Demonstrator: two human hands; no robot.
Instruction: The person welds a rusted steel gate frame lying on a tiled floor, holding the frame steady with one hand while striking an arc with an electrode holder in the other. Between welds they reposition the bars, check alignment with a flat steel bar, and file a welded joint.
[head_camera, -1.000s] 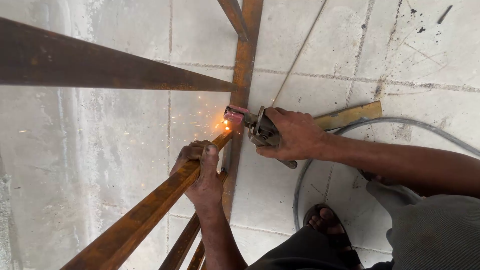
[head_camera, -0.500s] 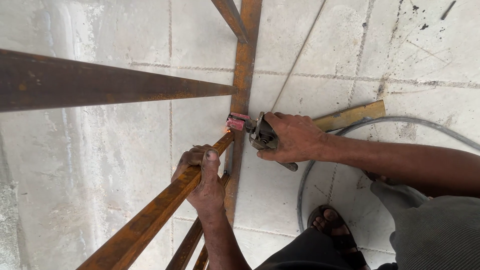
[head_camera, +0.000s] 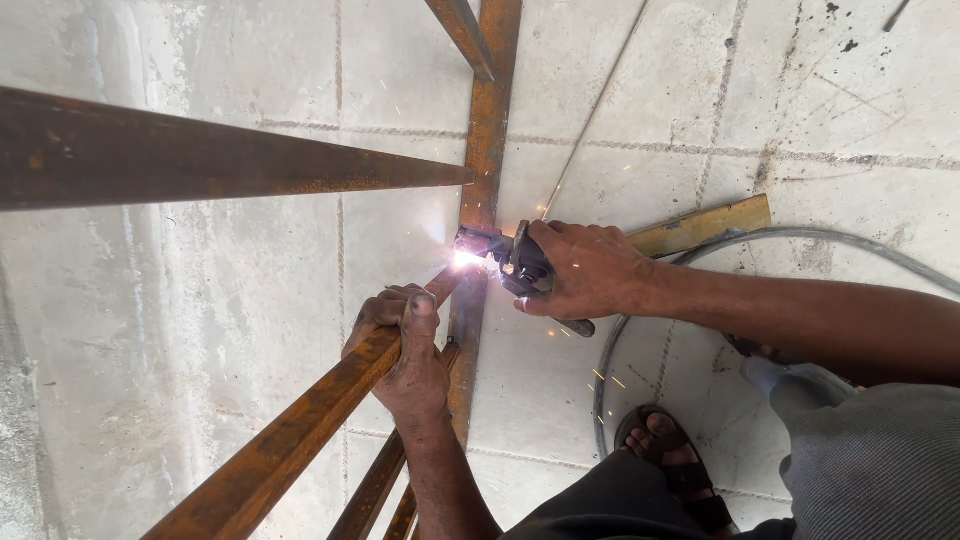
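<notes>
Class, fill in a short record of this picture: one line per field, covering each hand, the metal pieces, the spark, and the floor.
Left hand: left hand wraps the slanted rusty bar, thumb on top.
Right hand: right hand grips a dark electrode holder.
Spark: bright arc where the slanted bar meets the long rusty bar.
Other metal: a horizontal rusty bar also reaches that long bar.
Floor: concrete slabs, grey cable, sandalled foot.
</notes>
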